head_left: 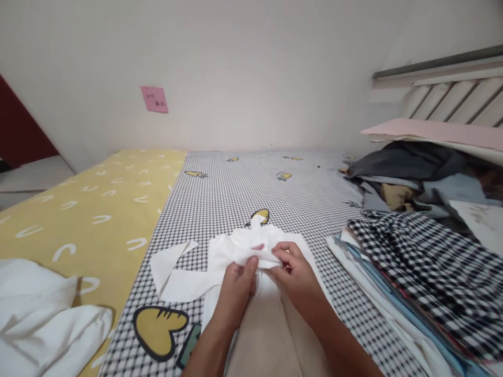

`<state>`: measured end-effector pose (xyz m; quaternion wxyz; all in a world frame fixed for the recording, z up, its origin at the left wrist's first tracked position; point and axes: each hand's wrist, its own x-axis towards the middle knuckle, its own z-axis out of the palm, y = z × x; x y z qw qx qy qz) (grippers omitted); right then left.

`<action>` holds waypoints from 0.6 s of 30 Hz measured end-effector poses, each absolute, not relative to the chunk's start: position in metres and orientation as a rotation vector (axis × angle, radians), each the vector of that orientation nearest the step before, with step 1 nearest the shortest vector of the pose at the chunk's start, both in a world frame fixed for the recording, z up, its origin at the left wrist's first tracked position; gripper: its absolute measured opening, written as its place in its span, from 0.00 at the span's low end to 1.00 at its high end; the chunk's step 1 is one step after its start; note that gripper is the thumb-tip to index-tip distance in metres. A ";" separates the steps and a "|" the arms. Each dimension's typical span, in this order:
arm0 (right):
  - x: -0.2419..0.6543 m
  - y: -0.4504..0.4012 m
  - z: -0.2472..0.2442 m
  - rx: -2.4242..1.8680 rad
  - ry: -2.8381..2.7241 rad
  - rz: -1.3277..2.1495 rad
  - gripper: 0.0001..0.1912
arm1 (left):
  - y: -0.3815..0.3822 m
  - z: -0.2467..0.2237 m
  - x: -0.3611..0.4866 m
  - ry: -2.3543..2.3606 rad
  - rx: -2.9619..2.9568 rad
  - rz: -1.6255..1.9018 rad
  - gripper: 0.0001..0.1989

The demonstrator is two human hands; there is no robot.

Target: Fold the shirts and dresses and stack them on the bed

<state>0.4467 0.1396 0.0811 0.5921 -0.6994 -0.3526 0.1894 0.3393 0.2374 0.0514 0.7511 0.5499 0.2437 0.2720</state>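
A white garment [222,248] lies spread on the checked bed sheet, gathered into ruffles near its top. My left hand [239,277] pinches a folded white band of it, thumb on top. Opposite, my right hand [293,267] grips the same band between thumb and curled fingers. A small pinkish patch shows just above the band. From the garment's left side a long white strip [184,285] reaches out and bends back over the sheet. Beige cloth [265,335] extends below the band between my forearms; whether it belongs to the garment I cannot tell.
Folded clothes with a black-and-white checked piece [428,272] on top lie at the right. Behind them sit dark clothes [408,162] and a pink flat sheet [436,131]. A crumpled white cloth [51,319] rests on the yellow bedding [118,209]. A wall [255,78] stands behind.
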 end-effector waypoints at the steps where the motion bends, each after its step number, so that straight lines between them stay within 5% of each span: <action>1: 0.446 0.141 0.081 -1.564 -0.719 0.477 0.08 | 0.238 0.050 0.340 0.516 1.220 0.596 0.35; 7: 0.447 0.148 0.069 -1.352 -0.453 0.805 0.23 | 0.241 0.048 0.338 0.559 1.401 0.561 0.36; 16: 0.459 0.170 0.038 -1.830 -0.874 0.436 0.12 | 0.252 0.070 0.312 0.593 1.005 0.571 0.33; 18: 0.461 0.165 0.041 -1.754 -0.844 0.603 0.21 | 0.267 0.087 0.294 0.721 0.961 0.527 0.29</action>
